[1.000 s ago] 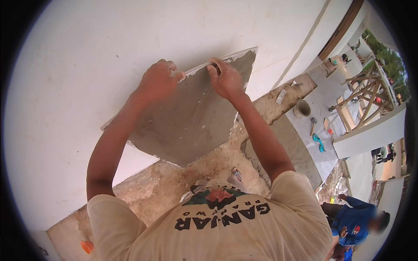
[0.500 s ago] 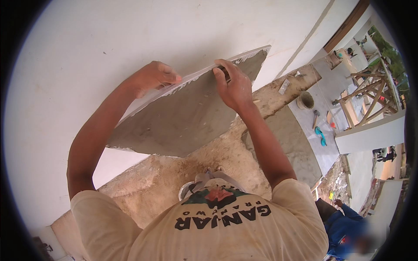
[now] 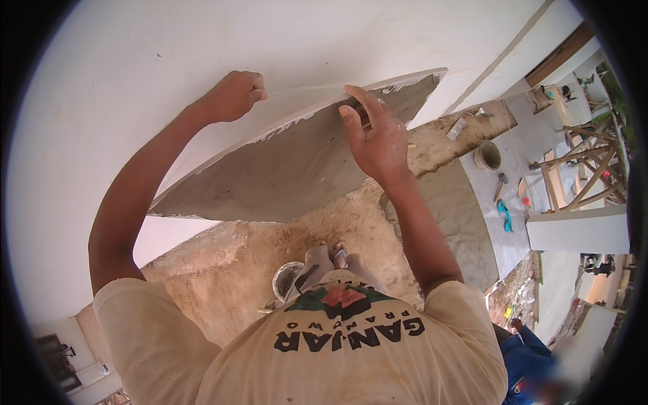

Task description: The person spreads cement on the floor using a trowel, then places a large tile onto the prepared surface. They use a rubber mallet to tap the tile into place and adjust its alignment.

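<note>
A large tile (image 3: pixel 283 175), its back coated in grey mortar, stands tilted along the white wall (image 3: pixel 155 40). My left hand (image 3: pixel 236 94) is closed just above its top edge, near the wall; a thin pale line, perhaps string, runs beside it, and what the fingers hold is unclear. My right hand (image 3: pixel 371 135) grips the tile's upper edge toward the right, fingers over the rim and thumb on the mortar side; something dark under the fingers is too shadowed to identify.
A bucket (image 3: pixel 287 277) stands by my feet. To the right are wet mortar (image 3: pixel 442 223), another bucket (image 3: pixel 487 156), a mallet (image 3: pixel 501 182), a teal double-handled tool (image 3: pixel 505 217) and wooden scaffolding (image 3: pixel 584 169). A co-worker in blue (image 3: pixel 523 354) is at the lower right.
The tile has tipped closer to the wall, showing less of its coated face. My left hand moved up-left off its edge and closed; my right moved slightly rightward with the tile.
</note>
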Demonstrator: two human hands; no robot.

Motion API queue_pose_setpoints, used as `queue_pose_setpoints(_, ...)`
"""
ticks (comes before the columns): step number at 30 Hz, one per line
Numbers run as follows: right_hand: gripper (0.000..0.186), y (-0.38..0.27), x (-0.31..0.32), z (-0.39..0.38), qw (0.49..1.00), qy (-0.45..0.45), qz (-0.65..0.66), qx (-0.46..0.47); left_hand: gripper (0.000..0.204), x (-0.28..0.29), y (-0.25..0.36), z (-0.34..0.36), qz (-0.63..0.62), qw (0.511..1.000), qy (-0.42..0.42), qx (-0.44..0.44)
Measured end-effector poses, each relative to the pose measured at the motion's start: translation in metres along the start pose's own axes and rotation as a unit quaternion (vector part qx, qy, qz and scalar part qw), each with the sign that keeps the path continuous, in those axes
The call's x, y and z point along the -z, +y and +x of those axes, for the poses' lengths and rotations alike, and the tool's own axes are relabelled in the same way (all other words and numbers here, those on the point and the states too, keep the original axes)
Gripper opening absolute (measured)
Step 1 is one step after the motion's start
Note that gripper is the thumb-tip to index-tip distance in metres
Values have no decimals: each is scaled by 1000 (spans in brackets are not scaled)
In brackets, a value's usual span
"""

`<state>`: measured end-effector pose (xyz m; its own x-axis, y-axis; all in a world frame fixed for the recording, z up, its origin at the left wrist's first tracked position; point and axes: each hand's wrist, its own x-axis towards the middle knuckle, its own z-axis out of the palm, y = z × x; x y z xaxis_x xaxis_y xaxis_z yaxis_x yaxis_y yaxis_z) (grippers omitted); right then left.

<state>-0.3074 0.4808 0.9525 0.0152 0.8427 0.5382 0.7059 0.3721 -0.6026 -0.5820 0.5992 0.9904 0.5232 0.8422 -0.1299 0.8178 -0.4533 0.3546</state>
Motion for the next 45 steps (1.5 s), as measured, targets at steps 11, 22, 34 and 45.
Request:
queue_pose_setpoints(11,29,9,-6,8,999,25,43,-6,19,-18,-103,-10,87,995,35,27)
queue_pose_setpoints(22,26,-1,-5,6,994,19,85,-64,16,-86,-178,-63,45,993,69,79)
queue_pose_setpoints(34,39,-46,-47,6,961,125,-60,-239,20,-228,-277,-124,-288,937,-67,185)
queue_pose_setpoints(45,42,-98,-80,12,885,178,-181,-391,21,-263,-267,-76,-951,249,-171,72)
